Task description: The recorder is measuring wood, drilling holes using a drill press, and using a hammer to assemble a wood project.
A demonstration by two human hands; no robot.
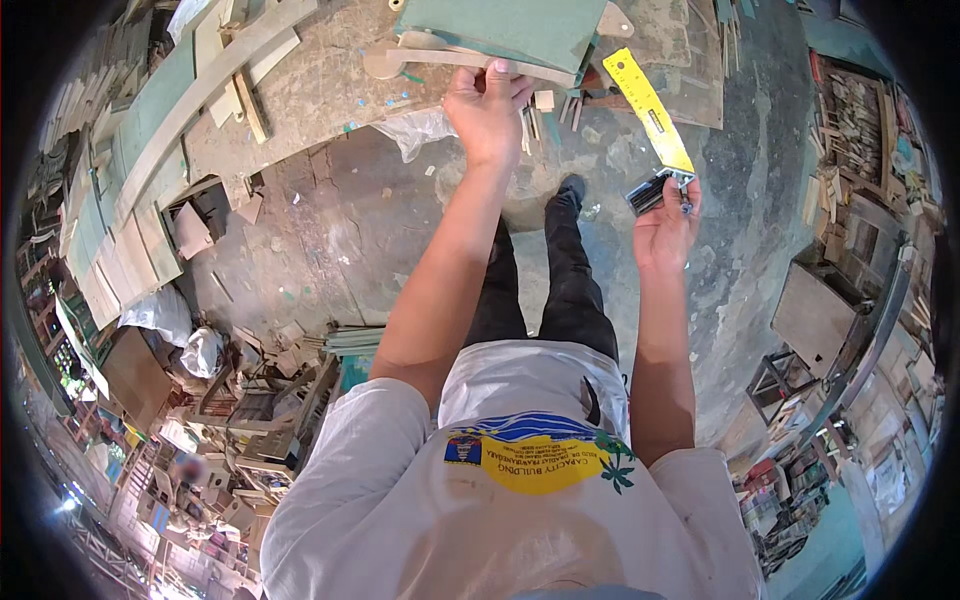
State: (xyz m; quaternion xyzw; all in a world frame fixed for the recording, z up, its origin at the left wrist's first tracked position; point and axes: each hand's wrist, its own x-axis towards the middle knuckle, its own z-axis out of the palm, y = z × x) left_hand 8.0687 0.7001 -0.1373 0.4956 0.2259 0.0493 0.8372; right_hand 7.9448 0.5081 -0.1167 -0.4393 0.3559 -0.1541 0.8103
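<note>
My left hand (485,112) is closed on a narrow light wooden strip (435,57) at the workbench's near edge, thumb on top and fingers partly hidden. The strip lies along the near edge of a green board (530,32) and has a rounded left end. Off to the right, over the floor, my right hand (666,230) grips a combination square (648,108) by its dark and silver head. Its yellow blade points away from me, tilted to the left, and the tip is close to the board's right corner.
The wooden workbench (300,110) holds a long curved plank (205,88) and offcuts at left. A plastic bag (415,130) hangs at its near edge. Wood scraps litter the concrete floor (290,250) at left. A wooden box (815,318) and stacked pieces stand at right.
</note>
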